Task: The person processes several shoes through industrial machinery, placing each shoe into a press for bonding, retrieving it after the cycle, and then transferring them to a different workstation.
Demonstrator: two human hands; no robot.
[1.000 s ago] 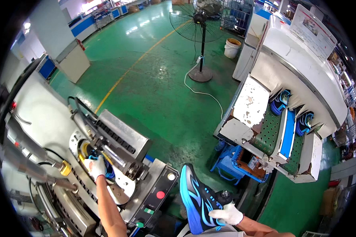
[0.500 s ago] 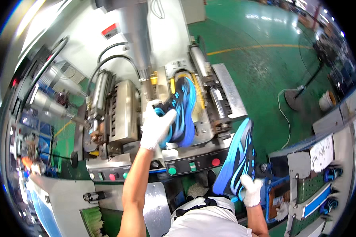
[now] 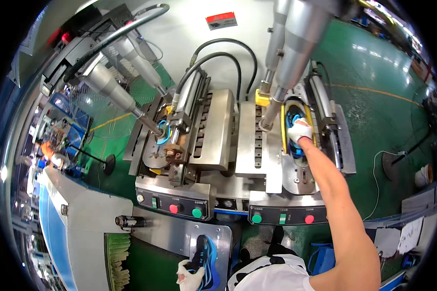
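My left hand (image 3: 190, 275), in a white glove, grips a black and blue sneaker (image 3: 209, 264) by its near end, low over the metal shelf (image 3: 175, 235). Whether the sneaker rests on that shelf I cannot tell. My right arm reaches forward to the machine's right station, where my gloved right hand (image 3: 300, 130) closes over a second blue and black sneaker (image 3: 296, 150). This sneaker sits between yellow-edged side pads (image 3: 283, 128), its middle partly hidden by the hand. Under the left station's press rods (image 3: 150, 123), a blue-edged piece (image 3: 164, 135) shows in part.
Thick press cylinders (image 3: 303, 39) hang above the right station, close to my right hand. Two control panels (image 3: 289, 216) with green and red buttons line the machine's front. A green bristle brush (image 3: 117, 259) stands lower left. A fan stand (image 3: 393, 162) is at the right.
My left hand has drawn its sneaker back from the right station to the shelf. My right hand has carried the other sneaker from the lower right into that station. The view has swung left.
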